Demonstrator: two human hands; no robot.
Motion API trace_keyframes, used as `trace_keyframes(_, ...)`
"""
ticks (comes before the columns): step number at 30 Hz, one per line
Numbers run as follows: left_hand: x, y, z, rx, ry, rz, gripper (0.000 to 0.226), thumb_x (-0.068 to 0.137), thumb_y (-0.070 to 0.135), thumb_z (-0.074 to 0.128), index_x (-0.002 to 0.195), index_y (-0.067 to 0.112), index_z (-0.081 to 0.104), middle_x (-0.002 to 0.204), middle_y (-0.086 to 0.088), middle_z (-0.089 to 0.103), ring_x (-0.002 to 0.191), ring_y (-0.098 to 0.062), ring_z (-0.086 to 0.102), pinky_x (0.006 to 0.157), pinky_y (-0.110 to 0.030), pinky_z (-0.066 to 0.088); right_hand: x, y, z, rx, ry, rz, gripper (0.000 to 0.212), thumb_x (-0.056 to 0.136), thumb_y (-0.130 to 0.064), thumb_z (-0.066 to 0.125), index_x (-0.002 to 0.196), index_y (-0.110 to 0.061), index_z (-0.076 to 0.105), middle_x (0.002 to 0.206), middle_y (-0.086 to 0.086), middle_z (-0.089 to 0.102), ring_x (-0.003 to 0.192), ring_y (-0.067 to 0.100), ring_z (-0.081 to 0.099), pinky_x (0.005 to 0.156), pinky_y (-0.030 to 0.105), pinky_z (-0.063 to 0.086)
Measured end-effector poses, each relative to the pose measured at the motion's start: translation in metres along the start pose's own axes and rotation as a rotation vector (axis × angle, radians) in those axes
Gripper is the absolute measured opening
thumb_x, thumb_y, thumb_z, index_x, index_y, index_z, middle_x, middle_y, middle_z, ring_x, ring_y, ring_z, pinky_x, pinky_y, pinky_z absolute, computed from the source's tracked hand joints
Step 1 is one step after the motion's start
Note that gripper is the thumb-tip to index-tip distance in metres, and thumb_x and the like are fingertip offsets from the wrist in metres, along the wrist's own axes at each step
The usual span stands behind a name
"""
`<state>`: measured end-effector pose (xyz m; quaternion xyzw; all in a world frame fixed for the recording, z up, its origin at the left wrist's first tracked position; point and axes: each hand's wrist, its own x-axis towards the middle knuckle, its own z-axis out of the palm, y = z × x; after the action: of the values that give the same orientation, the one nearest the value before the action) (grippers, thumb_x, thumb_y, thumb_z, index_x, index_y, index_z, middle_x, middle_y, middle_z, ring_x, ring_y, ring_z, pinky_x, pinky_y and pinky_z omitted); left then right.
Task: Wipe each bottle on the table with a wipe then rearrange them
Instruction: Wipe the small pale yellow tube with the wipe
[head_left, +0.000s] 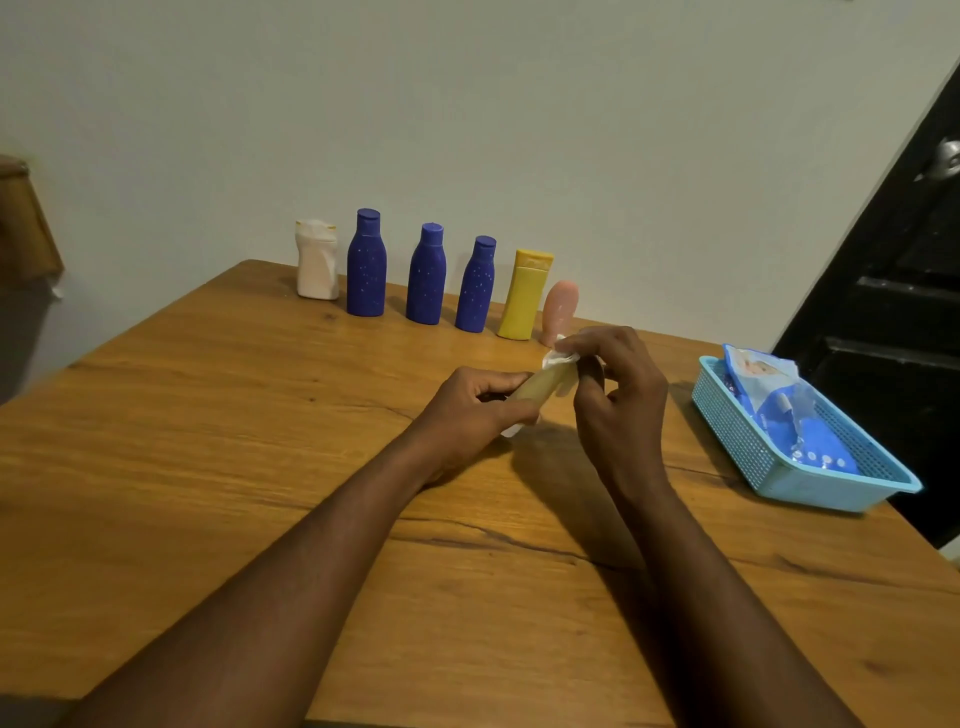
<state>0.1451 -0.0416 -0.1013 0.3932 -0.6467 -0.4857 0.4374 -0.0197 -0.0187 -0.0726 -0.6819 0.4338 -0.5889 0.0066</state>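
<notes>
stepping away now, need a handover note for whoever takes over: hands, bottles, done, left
Left hand grips a pale bottle over mid-table. Right hand pinches a wipe against its far end.
Six stand in a row by the wall: white bottle, three blue bottles, yellow bottle, pink bottle. Wipes pack lies in the basket at right.
Done: cannot tell which of the row are wiped.
Left: finish this one, wipe any unwiped, rearrange.

Honestly nothing here is readable: the wipes pack (769, 395) in the blue basket (737, 434) has some print on it (way too blurry to make out), and the row of bottles (426, 275) by the wall shows no label I can read.
</notes>
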Motion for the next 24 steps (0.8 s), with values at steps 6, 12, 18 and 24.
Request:
trace_keyframes(6,0.003,-0.004,-0.001,-0.010,0.056,0.060,0.042,0.090,0.022,0.075,0.132,0.017,0.073,0.121,0.005,0.077,0.118,-0.015,0.068,0.106,-0.047,0.053,0.000,0.000,-0.001,-0.074,-0.054,-0.187,0.024,0.085,-0.008,0.054,0.098,-0.009,0.074,0.103,0.003,0.068,0.102,0.020,0.060,0.079,0.040,0.053)
trace_keyframes(12,0.002,-0.005,-0.002,-0.048,0.046,0.046,0.028,0.095,0.017,0.072,0.122,0.016,0.078,0.112,0.004,0.078,0.113,-0.017,0.068,0.096,-0.040,0.053,-0.004,-0.005,0.004,-0.145,-0.043,-0.186,0.029,0.088,-0.019,0.050,0.102,-0.007,0.073,0.105,0.006,0.066,0.103,0.021,0.058,0.080,0.032,0.050)
trace_keyframes(18,0.001,0.001,0.001,-0.089,0.012,0.004,0.034,0.092,0.013,0.073,0.124,0.019,0.077,0.126,0.009,0.075,0.120,-0.015,0.066,0.093,-0.032,0.054,-0.003,0.009,0.002,-0.046,0.014,0.057,0.034,0.092,0.004,0.059,0.114,-0.018,0.072,0.107,-0.001,0.066,0.099,0.008,0.060,0.073,0.030,0.054)
trace_keyframes(24,0.002,0.001,-0.004,-0.162,0.001,-0.067,0.035,0.093,0.016,0.072,0.129,0.015,0.075,0.119,-0.006,0.076,0.111,-0.027,0.071,0.080,-0.032,0.061,-0.004,0.014,0.011,0.091,-0.016,0.319,0.028,0.100,-0.014,0.057,0.123,-0.019,0.071,0.109,-0.005,0.071,0.100,0.014,0.065,0.081,0.047,0.060)
